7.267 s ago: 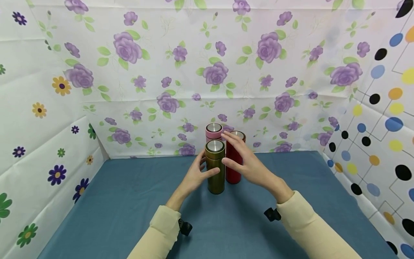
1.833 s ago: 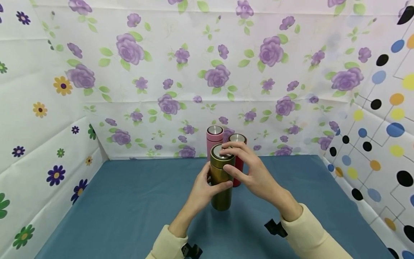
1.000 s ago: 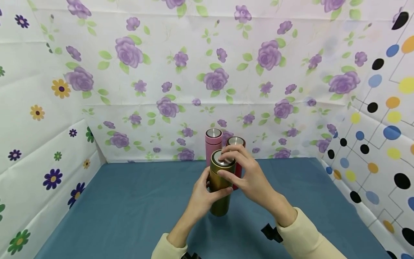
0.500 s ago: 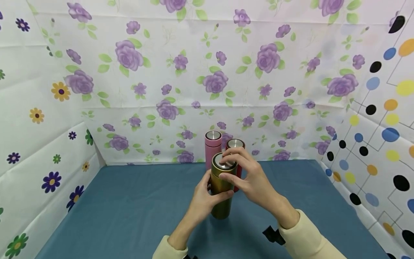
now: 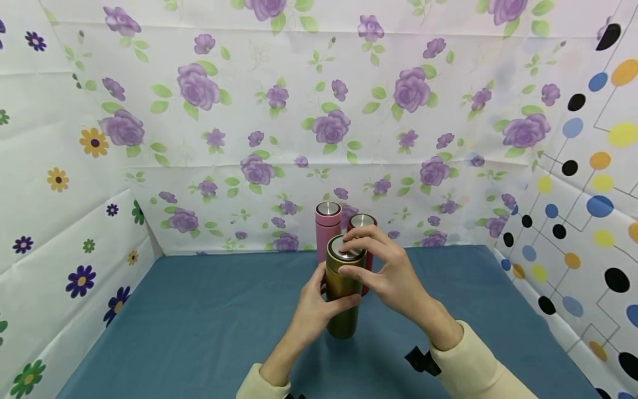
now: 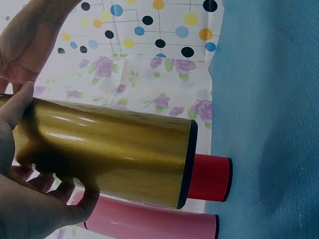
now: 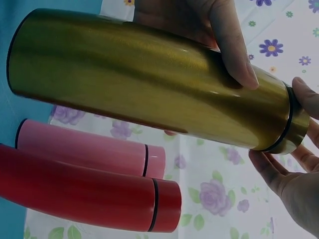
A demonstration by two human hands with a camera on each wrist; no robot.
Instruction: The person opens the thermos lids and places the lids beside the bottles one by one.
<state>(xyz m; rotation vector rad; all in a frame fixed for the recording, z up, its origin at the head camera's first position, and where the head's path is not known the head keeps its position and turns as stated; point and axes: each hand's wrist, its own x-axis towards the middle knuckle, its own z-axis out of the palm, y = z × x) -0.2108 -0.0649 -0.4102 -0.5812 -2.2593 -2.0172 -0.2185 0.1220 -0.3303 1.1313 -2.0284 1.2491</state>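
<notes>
Drawn nearer, the gold bottle (image 5: 344,287), gripped by both hands' fingers (image 5: 346,302) (image 5: 356,273), partly hides a pink bottle (image 5: 328,237) and a red one (image 7: 94,191).

We've got plain cream on both arms: the right sleeve (image 5: 480,363) runs long, lightly creased behind a smooth cuff, the left sleeve (image 5: 261,385) shows its end. Beside the right cuff, a black, angular wrist camera (image 5: 422,361)! Left hand (image 5: 313,307) and right hand (image 5: 389,269), we see, both bare.
</notes>
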